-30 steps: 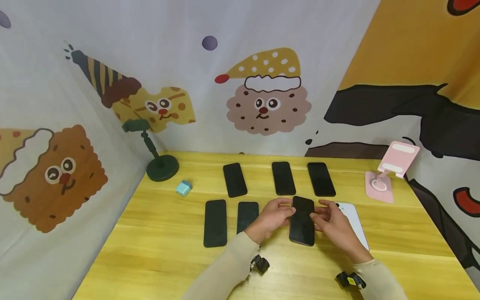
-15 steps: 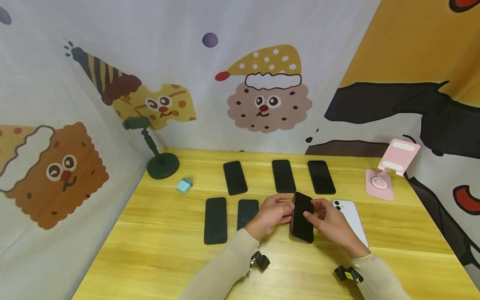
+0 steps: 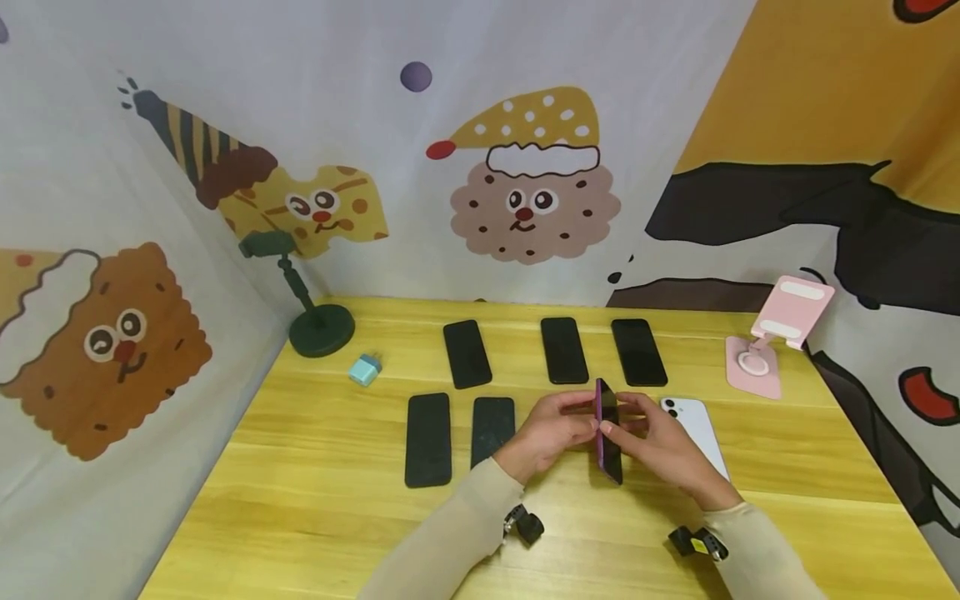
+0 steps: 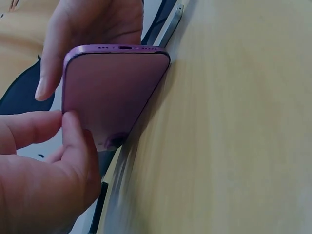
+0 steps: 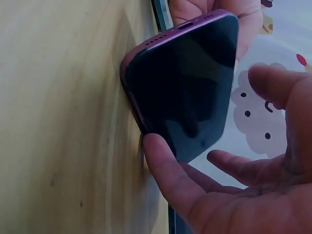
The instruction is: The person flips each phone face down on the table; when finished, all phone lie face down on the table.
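Observation:
A purple-edged smartphone (image 3: pixel 612 450) stands tilted on a long side between the hands in the head view. Its dark screen (image 5: pixel 180 87) faces my right hand, and its pinkish-purple back (image 4: pixel 109 92) faces my left. My left hand (image 3: pixel 549 432) pinches the raised edge between thumb and finger. With one fingertip (image 5: pixel 156 141), my right hand (image 3: pixel 663 450) touches the phone's lower side; its thumb is apart from the phone in the right wrist view. Beside the right hand lies a white phone (image 3: pixel 697 429), back up. A dark phone (image 3: pixel 492 429) lies left of the left hand, partly covered by that arm.
Three black phones (image 3: pixel 467 354) lie along the back of the wooden table (image 3: pixel 300 500). Another black phone (image 3: pixel 428 440) is at front left. A dark green stand (image 3: pixel 321 331) and a light-blue charger plug (image 3: pixel 365 369) are at back left, a pink phone stand (image 3: pixel 753 367) at back right.
The held phone has turned from screen up onto its long side, its left edge rising. My left fingers now pinch that edge. The other phones have stayed in place.

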The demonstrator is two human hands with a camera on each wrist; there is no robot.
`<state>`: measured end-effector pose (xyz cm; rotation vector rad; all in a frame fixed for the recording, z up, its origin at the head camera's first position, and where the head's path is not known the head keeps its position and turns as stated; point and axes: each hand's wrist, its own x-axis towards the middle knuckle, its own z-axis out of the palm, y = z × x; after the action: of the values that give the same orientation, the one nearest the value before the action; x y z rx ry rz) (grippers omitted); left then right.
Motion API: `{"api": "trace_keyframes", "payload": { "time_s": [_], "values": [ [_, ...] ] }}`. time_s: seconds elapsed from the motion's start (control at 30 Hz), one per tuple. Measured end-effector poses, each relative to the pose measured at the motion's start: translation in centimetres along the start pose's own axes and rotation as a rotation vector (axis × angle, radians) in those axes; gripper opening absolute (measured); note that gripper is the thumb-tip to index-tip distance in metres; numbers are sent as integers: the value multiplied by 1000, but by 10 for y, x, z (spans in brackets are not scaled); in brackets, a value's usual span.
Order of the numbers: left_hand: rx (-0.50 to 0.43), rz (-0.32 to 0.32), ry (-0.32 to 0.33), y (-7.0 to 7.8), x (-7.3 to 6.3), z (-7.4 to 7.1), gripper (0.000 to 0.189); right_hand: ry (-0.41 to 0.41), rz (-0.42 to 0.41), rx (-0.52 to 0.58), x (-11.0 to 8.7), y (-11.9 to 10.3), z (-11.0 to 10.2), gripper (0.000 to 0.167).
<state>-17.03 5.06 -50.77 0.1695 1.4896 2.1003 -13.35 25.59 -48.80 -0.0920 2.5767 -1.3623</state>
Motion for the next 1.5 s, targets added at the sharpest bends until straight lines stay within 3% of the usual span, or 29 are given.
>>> {"api": "trace_keyframes", "payload": {
  "time_s": [0.17,0.3,0.43,0.6,0.97,1.23,1.5],
  "values": [
    [21,-39,-40,-3,1,5,55,-13,-7,64,-1,2,0,76],
    [41,-92,-49,-3,0,10,60,3,-19,32,-2,4,-2,73],
    [45,-114,-65,-2,-1,13,66,27,-50,-9,-2,6,-3,74],
    [65,-123,-77,-1,-2,14,64,26,-49,15,-3,9,-6,74],
    [88,-113,-27,-3,-1,17,57,88,-57,41,-8,10,-14,62],
    [78,-88,67,-4,2,16,66,81,-25,199,-8,10,-16,55],
    [83,-109,56,-7,1,15,68,96,-9,287,-5,8,-13,54]
  ]
}}
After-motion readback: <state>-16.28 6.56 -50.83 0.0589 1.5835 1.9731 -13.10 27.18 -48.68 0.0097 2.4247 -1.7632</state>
